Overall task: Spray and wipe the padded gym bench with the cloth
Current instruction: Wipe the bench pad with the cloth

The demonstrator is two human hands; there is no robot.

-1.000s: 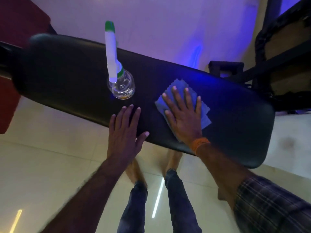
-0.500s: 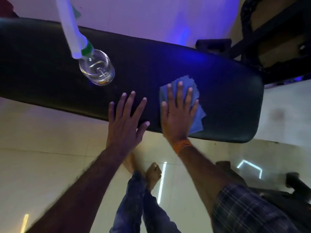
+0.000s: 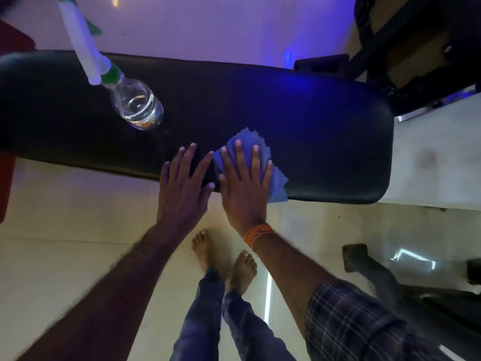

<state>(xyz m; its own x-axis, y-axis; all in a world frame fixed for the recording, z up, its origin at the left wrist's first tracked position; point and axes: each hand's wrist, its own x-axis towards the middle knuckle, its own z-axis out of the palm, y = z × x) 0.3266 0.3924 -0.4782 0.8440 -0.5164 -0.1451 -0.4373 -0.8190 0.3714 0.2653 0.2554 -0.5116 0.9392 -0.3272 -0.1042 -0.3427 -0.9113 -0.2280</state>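
Observation:
The black padded bench point(image 3: 325, 121) runs across the view from left to right. A blue cloth point(image 3: 276, 186) lies near its front edge, and my right hand point(image 3: 243, 183) presses flat on it with fingers spread. My left hand point(image 3: 182, 186) rests flat and empty on the bench edge just left of the cloth, almost touching my right hand. A clear spray bottle point(image 3: 135, 102) with a white and green sprayer stands on the bench to the left, apart from both hands.
Dark gym frame parts point(image 3: 416, 61) stand behind the bench's right end. A dark machine base point(image 3: 377, 277) sits on the tiled floor at lower right. My bare feet point(image 3: 223, 256) are on the floor below the bench. A red mat edge point(image 3: 5, 183) shows at left.
My right hand has slid the cloth left along the bench toward my left hand. The view has shifted, so the bottle now shows further left and tilted.

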